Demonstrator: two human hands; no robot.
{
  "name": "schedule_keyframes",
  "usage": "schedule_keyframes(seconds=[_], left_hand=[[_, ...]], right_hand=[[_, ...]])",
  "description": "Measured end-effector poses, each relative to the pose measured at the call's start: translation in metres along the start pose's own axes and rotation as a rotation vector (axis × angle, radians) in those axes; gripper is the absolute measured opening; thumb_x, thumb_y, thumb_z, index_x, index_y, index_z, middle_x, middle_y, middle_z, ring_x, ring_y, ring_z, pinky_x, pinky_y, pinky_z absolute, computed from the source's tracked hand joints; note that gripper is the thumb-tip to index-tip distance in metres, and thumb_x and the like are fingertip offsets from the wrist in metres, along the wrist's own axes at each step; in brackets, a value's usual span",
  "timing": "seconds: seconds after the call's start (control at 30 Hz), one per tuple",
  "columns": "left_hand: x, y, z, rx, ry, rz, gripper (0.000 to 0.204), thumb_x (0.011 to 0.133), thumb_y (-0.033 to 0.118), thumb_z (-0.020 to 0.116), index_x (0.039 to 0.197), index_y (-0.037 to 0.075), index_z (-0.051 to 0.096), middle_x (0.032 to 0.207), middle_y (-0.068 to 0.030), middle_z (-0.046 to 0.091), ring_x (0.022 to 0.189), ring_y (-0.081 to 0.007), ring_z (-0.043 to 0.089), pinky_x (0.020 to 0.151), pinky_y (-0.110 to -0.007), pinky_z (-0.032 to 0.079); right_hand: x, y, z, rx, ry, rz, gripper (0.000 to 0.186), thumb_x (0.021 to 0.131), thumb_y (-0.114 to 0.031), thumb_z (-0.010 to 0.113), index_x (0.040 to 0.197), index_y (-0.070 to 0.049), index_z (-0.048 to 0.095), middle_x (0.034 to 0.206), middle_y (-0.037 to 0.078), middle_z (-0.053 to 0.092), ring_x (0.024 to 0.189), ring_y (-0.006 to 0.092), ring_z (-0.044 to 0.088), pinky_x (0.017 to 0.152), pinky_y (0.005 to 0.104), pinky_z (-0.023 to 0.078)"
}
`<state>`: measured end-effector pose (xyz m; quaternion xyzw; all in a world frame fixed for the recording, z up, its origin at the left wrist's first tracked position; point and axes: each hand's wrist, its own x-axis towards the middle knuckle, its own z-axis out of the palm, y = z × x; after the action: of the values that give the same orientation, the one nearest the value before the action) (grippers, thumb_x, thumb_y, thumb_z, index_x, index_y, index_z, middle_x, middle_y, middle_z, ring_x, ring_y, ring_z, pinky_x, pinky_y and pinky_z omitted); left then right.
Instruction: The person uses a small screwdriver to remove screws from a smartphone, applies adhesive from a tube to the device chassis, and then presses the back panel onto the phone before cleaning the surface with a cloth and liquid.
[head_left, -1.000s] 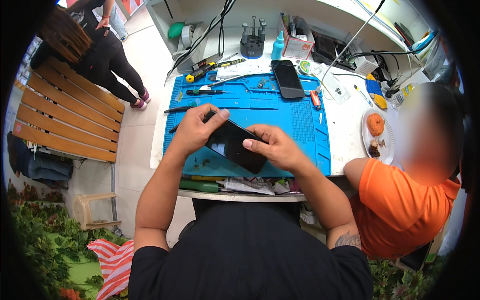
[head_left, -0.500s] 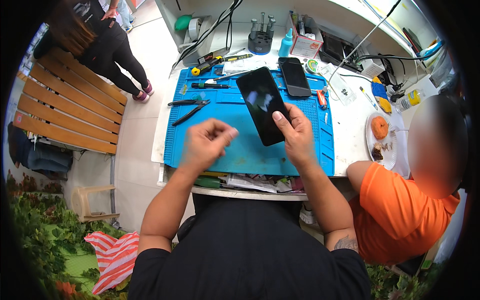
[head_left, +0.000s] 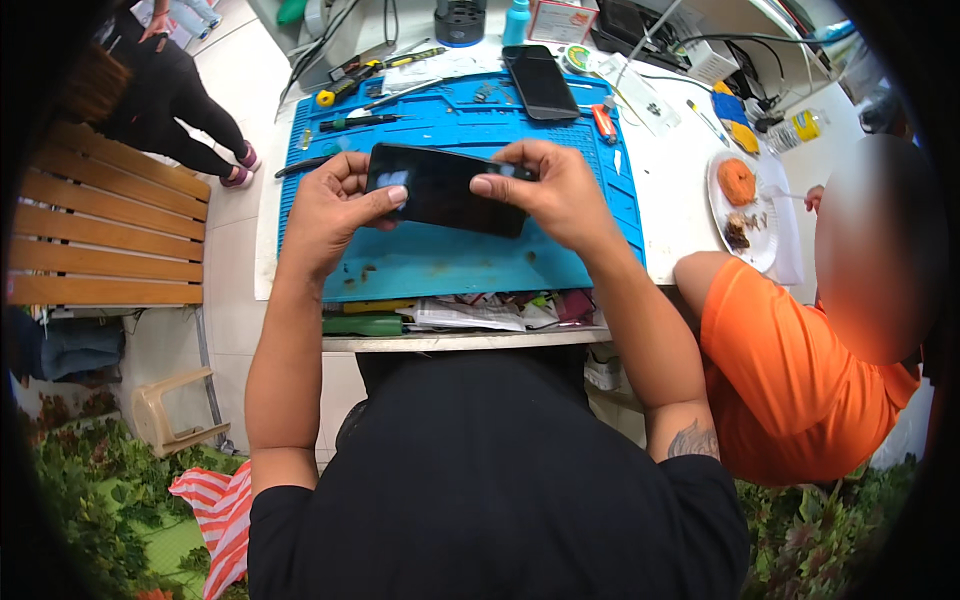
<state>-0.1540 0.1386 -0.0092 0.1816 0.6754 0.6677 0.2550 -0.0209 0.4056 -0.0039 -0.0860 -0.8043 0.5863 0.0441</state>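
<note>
A large black smartphone (head_left: 445, 192) is held sideways above the blue work mat (head_left: 460, 265), its dark glossy face turned up. My left hand (head_left: 340, 205) grips its left end, thumb on the face. The right end is in my right hand (head_left: 550, 190), with that thumb also pressed on the face and fingers behind. A second dark phone (head_left: 541, 82) lies at the mat's far edge. Beyond my left hand, a black pen-shaped tool (head_left: 358, 121) rests on the mat. The pliers (head_left: 303, 166) are mostly covered by my left hand.
At the right, a person in an orange shirt (head_left: 790, 370) sits near a plate (head_left: 765, 245) with a doughnut (head_left: 737, 182). An open drawer (head_left: 470, 343) with papers lies below the mat. A blue bottle (head_left: 516, 24) and screwdriver stand (head_left: 460, 22) are at the back.
The phone has turned from upright in my right hand to sideways between both hands. My left hand, empty before, has taken hold of its left end. The view has shifted.
</note>
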Motion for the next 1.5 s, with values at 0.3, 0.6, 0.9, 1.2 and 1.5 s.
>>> schedule_keyframes(seconds=[0.3,0.6,0.9,1.2,1.5], left_hand=[[0.012,0.002,0.007,0.169,-0.044,-0.146,0.061,0.098,0.02,0.088,0.147,-0.006,0.061,0.078,-0.0022,0.068,0.063,-0.0131,0.07,0.063,-0.026,0.063],[0.02,-0.002,-0.005,0.275,-0.07,-0.14,0.048,0.1,0.027,0.087,0.133,-0.004,0.07,0.08,-0.0055,0.074,0.063,-0.0132,0.072,0.058,-0.026,0.059],[0.046,0.01,-0.008,0.521,-0.117,-0.208,0.041,0.096,0.026,0.091,0.115,-0.006,0.075,0.084,-0.0109,0.078,0.064,-0.0166,0.076,0.055,-0.027,0.059],[0.063,0.028,-0.003,0.69,-0.197,-0.27,0.035,0.094,0.023,0.092,0.106,-0.006,0.075,0.082,-0.0132,0.078,0.062,-0.0195,0.077,0.056,-0.03,0.062],[0.022,0.031,-0.018,0.626,-0.119,-0.015,0.03,0.102,0.027,0.086,0.103,0.0,0.075,0.075,-0.0074,0.073,0.058,-0.0122,0.071,0.048,-0.026,0.05]], right_hand=[[0.021,0.024,-0.001,-0.476,0.141,-0.12,0.035,0.104,-0.028,0.08,0.128,-0.002,0.084,0.117,0.019,0.08,0.108,0.0339,0.075,0.097,0.0436,0.058],[0.026,0.02,-0.019,-0.336,0.05,-0.066,0.029,0.1,-0.021,0.083,0.122,-0.003,0.086,0.113,0.022,0.083,0.108,0.0393,0.079,0.096,0.0454,0.061],[0.025,0.026,-0.015,-0.636,0.113,-0.303,0.022,0.097,-0.022,0.084,0.11,-0.004,0.089,0.105,0.016,0.084,0.099,0.0368,0.078,0.091,0.047,0.062],[0.02,0.032,-0.01,-0.803,0.145,-0.452,0.017,0.099,-0.019,0.079,0.1,-0.005,0.088,0.101,0.009,0.081,0.103,0.0337,0.072,0.092,0.0463,0.06],[-0.024,0.013,-0.014,-0.659,0.338,-0.579,0.009,0.1,-0.008,0.077,0.098,-0.001,0.082,0.098,0.014,0.076,0.099,0.0355,0.073,0.086,0.0457,0.06]])
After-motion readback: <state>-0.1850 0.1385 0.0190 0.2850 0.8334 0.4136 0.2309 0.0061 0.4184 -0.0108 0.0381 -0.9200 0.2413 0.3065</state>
